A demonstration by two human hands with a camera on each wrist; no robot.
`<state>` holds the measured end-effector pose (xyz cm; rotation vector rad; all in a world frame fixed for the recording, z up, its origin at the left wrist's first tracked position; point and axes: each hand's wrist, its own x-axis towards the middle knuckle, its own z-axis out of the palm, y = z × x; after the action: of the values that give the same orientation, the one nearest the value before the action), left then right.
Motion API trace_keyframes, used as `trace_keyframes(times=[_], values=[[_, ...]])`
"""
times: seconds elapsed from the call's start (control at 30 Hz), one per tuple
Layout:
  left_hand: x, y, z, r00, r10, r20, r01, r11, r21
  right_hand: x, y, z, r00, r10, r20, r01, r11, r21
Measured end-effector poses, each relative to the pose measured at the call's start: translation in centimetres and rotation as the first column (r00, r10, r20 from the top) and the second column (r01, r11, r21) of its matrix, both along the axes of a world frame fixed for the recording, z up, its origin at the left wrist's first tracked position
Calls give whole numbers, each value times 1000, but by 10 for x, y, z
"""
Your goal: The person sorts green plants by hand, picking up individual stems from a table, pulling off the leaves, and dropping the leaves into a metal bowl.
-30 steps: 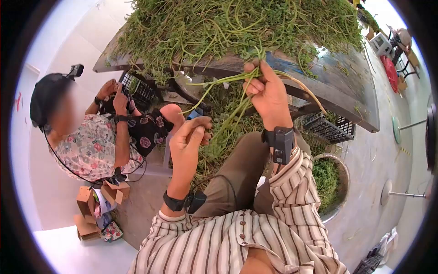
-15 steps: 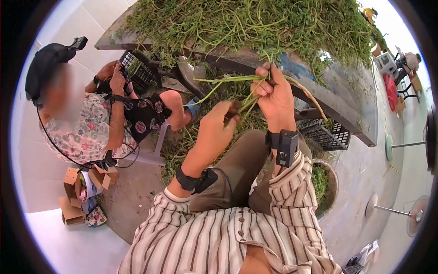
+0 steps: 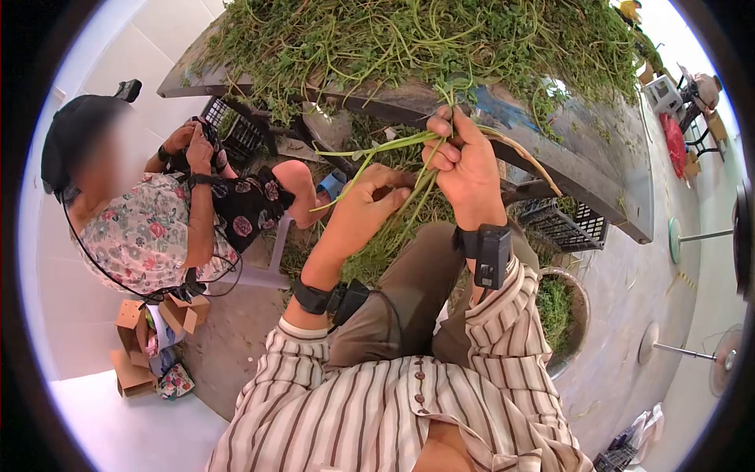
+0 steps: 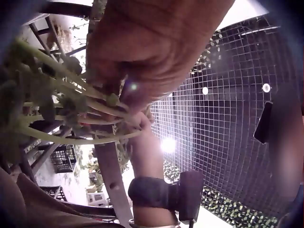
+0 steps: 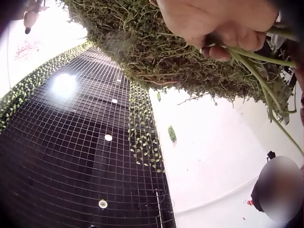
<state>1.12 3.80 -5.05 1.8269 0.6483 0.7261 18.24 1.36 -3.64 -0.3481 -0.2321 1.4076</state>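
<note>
My right hand (image 3: 469, 175) grips a small bunch of green leafy stems (image 3: 397, 145) in front of the table edge. Some stems point left and others hang down, while a browned, bent stalk (image 3: 531, 157) sticks out to the right. Just below and left, my left hand (image 3: 363, 211) has its thumb and fingers pinched at the hanging stems. In the left wrist view, pale stems (image 4: 90, 102) run in beside the left thumb. Curled fingers of the right hand (image 5: 218, 23) close round the stems in the right wrist view.
A big heap of cut greens (image 3: 425, 47) covers the dark table (image 3: 605, 185). Below stand black crates (image 3: 578, 224) and a round tub of greens (image 3: 583, 311). On the left sits another person (image 3: 149, 228), with cardboard boxes (image 3: 135, 374) behind them.
My left hand has risen to the right and reached the hanging stems, then drawn back slightly left. My right hand keeps its grip in nearly the same place.
</note>
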Motion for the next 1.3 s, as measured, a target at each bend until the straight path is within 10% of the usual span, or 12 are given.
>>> trace_keyframes(times=[0.43,0.5,0.57,0.63,1.3], values=[[-36,-1,-16,921,381,80,-386,871,302,19,-3,6,986,-163,-44,164,987,-1],[-49,-3,-15,902,431,-22,-424,877,-227,24,-7,8,983,-177,-38,179,983,50],[-44,-8,-12,900,433,-52,-434,879,-198,23,-6,5,983,-179,-32,181,982,50],[-36,-13,-15,925,380,17,-380,919,108,21,-6,5,978,-206,-42,206,978,5],[-67,-36,6,933,281,-226,-89,787,611,33,-6,5,963,-247,-107,243,969,-48]])
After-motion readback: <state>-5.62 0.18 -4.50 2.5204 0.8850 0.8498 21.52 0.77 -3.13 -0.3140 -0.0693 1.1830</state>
